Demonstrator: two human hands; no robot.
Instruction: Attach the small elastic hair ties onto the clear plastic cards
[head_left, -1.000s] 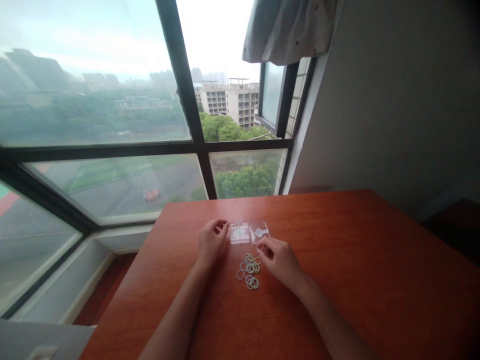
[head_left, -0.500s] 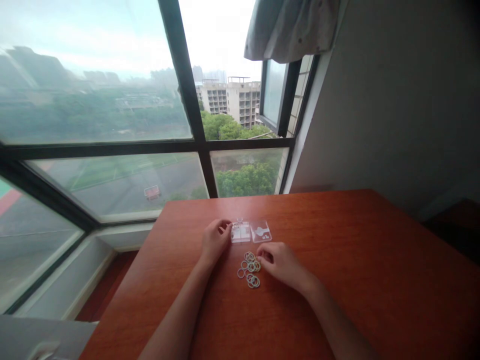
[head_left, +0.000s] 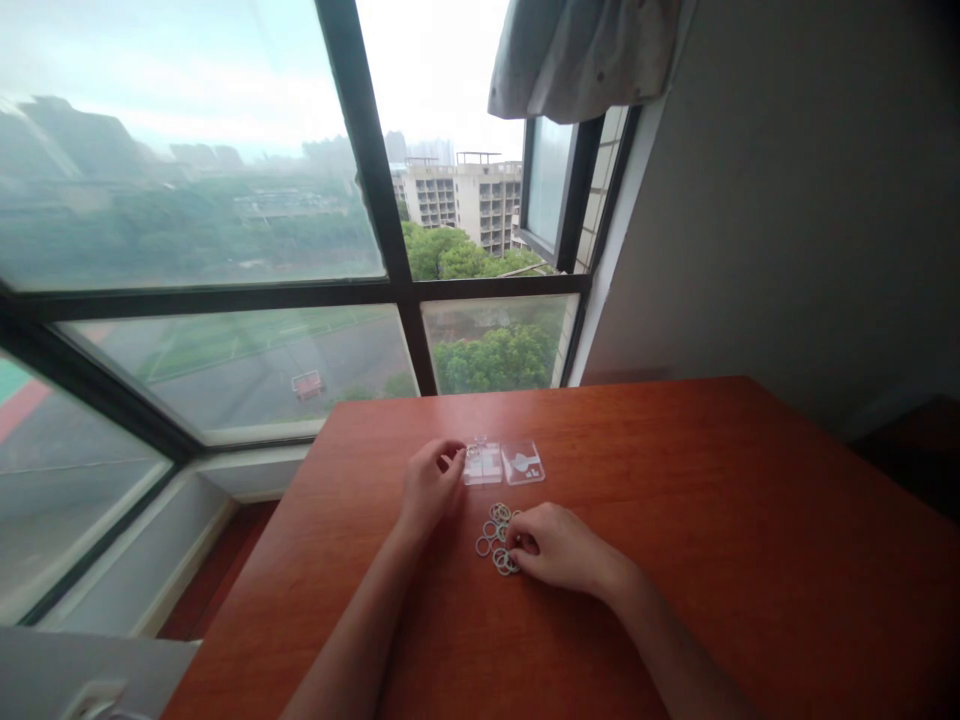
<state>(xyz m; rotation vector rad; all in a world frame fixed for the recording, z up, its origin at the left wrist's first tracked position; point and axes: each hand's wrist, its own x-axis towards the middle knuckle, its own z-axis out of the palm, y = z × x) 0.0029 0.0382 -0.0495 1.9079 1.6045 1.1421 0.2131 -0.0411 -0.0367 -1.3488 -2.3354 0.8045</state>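
Head view: clear lid (head_left: pixel 523 464), white marks (head_left: pixel 533 472) unreadable; right hand (head_left: pixel 556 545) at rings (head_left: pixel 502 533)

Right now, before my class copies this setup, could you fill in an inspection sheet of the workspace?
Surface: reddish-brown wooden table, smooth and slightly glossy.
Job's things: a loose cluster of pale rings, some overlapping; beyond it, a clear box with a clear lid to its right.
Clutter: nothing seen.
Hands: left hand at the box's left side; right hand at the cluster's right side, its grip unclear.
Cables: none identifiable; a whitish fixture at lower left is too unclear to name.
Surroundings: dark-framed window beyond the table, curtain above, grey wall at right.
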